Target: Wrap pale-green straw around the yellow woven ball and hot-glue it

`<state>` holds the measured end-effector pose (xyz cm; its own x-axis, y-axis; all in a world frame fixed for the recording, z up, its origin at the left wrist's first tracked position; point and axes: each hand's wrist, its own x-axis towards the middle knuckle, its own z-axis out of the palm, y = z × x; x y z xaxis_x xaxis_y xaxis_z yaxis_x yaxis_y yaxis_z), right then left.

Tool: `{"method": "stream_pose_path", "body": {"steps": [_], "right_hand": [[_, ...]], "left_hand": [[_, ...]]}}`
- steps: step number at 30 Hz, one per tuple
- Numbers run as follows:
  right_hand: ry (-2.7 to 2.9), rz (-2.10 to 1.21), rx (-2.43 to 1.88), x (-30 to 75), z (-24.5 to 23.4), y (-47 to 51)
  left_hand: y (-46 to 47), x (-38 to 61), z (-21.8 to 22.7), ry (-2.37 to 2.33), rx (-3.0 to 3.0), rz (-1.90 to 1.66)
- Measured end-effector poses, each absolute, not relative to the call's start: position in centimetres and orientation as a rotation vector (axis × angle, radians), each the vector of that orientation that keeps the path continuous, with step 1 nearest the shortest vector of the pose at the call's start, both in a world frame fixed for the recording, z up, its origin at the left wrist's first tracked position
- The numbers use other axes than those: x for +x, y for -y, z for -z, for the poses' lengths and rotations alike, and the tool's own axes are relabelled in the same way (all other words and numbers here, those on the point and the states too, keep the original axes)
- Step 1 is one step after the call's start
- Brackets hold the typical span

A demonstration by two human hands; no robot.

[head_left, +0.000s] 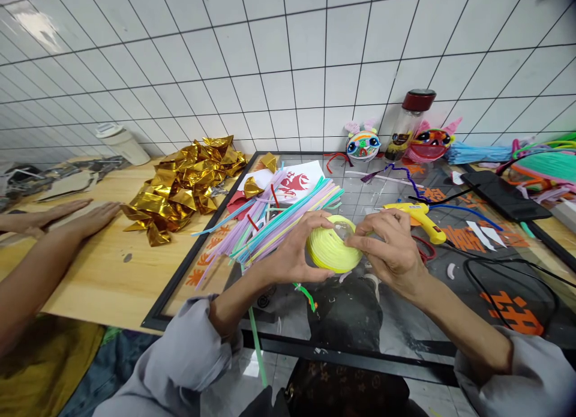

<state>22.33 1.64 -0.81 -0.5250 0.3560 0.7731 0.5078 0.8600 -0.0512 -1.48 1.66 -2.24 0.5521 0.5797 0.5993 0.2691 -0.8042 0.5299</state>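
A round yellow ball [333, 252], wound in rows of fuzzy pipe cleaner, is held above the glass tabletop. A bare, see-through patch shows at its upper right. My left hand [299, 249] grips the ball from the left, thumb below and fingers over the top. With fingertips pinched together, my right hand [390, 244] presses at the ball's right edge beside the bare patch; any strand end there is too small to make out. Just behind my right hand lies a yellow glue gun [420, 218]. Loose pastel pipe cleaners [288, 216] are heaped behind my left hand.
Crumpled gold foil [184, 180] lies at left, beside another person's hands [85, 219]. Two decorated animal-face balls [362, 143] and a lidded bottle [407, 126] stand against the tiled wall. A black phone [506, 195] and a looping black cable [508, 262] lie at right.
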Motion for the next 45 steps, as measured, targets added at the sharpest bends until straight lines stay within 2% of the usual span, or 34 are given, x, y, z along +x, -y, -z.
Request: {"method": "stream_pose_path", "body": {"steps": [45], "right_hand": [[2.091, 0.046, -0.654, 21.48, 1.04, -0.92]], "left_hand": [[-1.52, -1.41, 2.57, -0.690, 2.431, -1.155]]}}
